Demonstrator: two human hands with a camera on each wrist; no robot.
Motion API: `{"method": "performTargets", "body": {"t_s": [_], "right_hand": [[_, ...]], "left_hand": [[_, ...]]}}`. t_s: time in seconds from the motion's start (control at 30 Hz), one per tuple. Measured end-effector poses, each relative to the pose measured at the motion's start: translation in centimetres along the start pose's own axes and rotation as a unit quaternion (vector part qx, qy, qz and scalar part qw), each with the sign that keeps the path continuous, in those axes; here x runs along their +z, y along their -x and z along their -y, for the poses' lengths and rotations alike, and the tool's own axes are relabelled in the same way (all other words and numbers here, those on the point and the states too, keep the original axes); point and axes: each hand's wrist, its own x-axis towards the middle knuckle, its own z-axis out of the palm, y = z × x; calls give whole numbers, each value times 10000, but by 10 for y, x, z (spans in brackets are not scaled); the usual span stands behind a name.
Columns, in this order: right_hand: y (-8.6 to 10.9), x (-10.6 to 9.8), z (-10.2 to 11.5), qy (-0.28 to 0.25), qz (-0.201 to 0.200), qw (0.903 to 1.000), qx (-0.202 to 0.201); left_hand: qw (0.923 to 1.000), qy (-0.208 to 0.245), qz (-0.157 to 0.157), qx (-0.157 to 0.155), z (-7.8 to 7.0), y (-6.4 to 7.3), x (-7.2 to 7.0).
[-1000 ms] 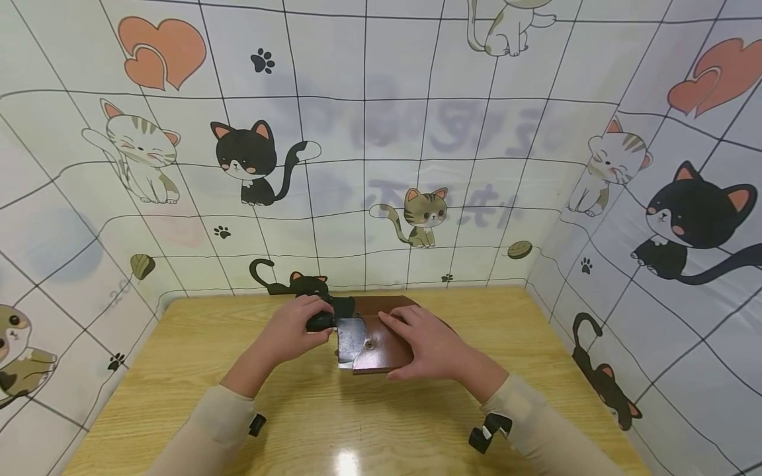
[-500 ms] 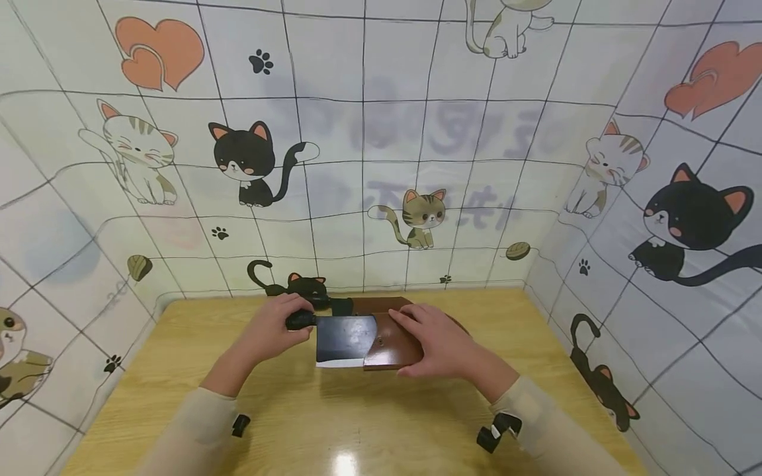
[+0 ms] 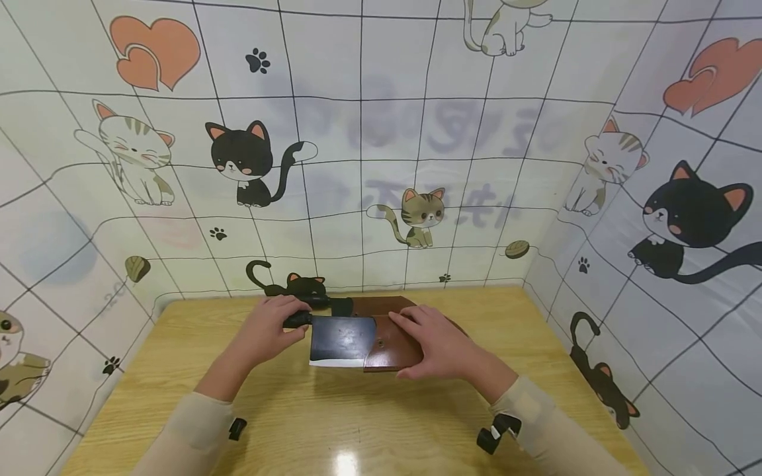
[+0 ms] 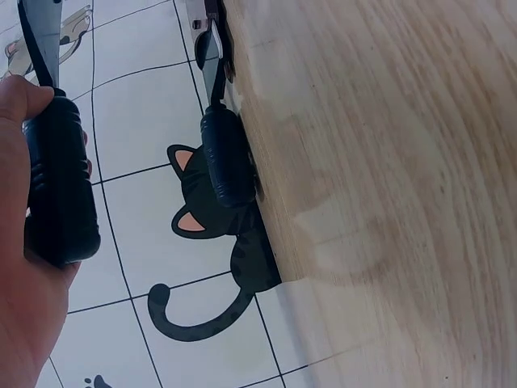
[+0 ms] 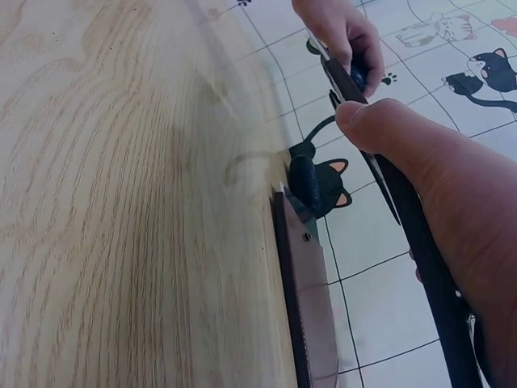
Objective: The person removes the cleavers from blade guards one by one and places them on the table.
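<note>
A cleaver (image 3: pixel 342 340) with a dark blade and bright cutting edge is partly out of a brown sheath (image 3: pixel 393 347) with a snap. My left hand (image 3: pixel 264 330) grips its black handle (image 4: pixel 60 178), thumb near the blade end. Around the sheath, my right hand (image 3: pixel 443 344) has its thumb on one face and its fingers over the other. In the right wrist view the sheath's dark edge (image 5: pixel 420 242) runs past my thumb. Both are held above the table. The part of the blade inside the sheath is hidden.
Behind them, a second knife lies at the table's back edge, its black handle (image 4: pixel 228 153) pointing left and its brown sheath (image 5: pixel 311 299) over the blade. The wooden table (image 3: pixel 357 416) meets a cat-printed curtain (image 3: pixel 363 132) at the back and sides.
My left hand has moved left with the handle, drawing more of the cleaver blade out of the sheath. The right hand has shifted slightly right with the sheath; the last half second shows little motion.
</note>
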Motion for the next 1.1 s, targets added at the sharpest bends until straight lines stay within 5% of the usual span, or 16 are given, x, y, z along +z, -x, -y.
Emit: {"method": "performTargets", "body": {"t_s": [0.43,1.1], "right_hand": [[6,2,-4,-15,-167,9998,-140],[17,5,-8,-154,-66,9999,-13]], "left_hand": [[9994,299,36,-173,9,13,-6],[9991,295,-298,97,29,32,-8]]}}
